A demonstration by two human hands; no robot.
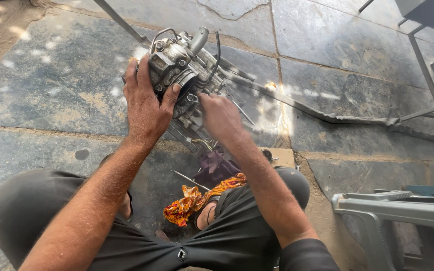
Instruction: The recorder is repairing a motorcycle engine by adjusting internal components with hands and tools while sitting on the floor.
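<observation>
Grey cast-metal engine assembly with black hoses sits on the stone-slab floor. Left hand is clamped around its near-left side, steadying it. Right hand, fingers curled together, works at its lower-right fitting; that grip is hidden. An orange patterned rag lies nearer the person than the assembly. Judged: dismantling under way; next move calls for a firm brace.

The carburetor is a grey cast-metal body, grimy, with 1 pale tubular spout at its top and 1 thin black hose looping off its upper right. It sits tilted above the stone floor, gripped from its left side. Under it, touching it, lies a flat metal part angled toward the orange rag, which lies nearer the knees.
</observation>
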